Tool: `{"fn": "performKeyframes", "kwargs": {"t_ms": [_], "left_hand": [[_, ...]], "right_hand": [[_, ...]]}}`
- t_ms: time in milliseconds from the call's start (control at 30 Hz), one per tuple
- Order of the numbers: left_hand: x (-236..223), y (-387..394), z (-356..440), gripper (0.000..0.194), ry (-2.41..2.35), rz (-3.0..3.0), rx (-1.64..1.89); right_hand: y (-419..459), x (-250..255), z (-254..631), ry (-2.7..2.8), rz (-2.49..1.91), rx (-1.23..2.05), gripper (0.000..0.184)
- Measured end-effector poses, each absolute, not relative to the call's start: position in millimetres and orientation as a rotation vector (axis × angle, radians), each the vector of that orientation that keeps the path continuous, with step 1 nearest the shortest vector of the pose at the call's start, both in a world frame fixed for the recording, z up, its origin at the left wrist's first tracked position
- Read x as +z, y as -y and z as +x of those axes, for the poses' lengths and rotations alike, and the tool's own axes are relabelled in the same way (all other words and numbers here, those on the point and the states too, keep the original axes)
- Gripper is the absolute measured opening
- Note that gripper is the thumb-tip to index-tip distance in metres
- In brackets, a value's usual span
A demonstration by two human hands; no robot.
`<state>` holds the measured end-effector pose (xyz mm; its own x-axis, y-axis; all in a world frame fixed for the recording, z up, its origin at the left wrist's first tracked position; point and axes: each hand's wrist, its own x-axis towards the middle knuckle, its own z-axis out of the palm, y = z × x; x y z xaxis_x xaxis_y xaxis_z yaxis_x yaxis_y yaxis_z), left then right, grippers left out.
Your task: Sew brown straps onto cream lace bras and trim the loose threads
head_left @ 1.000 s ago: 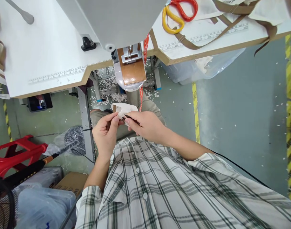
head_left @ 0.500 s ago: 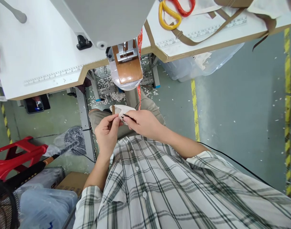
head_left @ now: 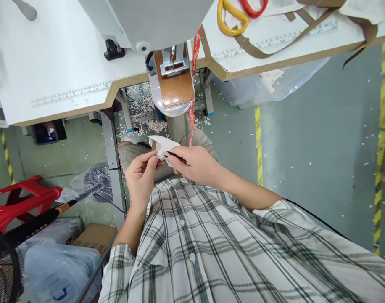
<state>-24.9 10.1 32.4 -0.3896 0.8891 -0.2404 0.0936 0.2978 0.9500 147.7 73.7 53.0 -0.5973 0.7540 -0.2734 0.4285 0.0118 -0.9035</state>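
Observation:
In front of my lap is a small piece of white fabric with a brown strip along its left part. My left hand pinches the fabric's near left edge between thumb and fingertips. Closed around a thin, dark, pointed tool, my right hand is at the fabric's right side. The tool's tip lies close to the left fingertips; most of its body is hidden in the palm, so its exact kind does not show.
Ahead stands a sewing machine with a brown plate under its needle. Scissors with yellow and red handles and brown straps lie on the white table. A red stool and plastic bins are at left.
The white fabric has turned slightly, showing more of its far side. Both hands keep their grip and shift only a little. The view has moved slightly, sliding the machine rightward.

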Motion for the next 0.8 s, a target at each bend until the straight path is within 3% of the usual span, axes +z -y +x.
{"fn": "performKeyframes", "kwargs": {"t_ms": [267, 800], "left_hand": [[40.9, -11.4, -21.9, 0.016, -1.723, 1.019, 1.216], [29.0, -14.2, -26.7, 0.023, -1.579, 0.778, 1.178]], "right_hand": [[-74.4, 58.5, 141.8, 2.13, -1.321, 1.491, 0.028], [-74.8, 58.5, 141.3, 2.119, -1.315, 1.505, 0.027]]}}
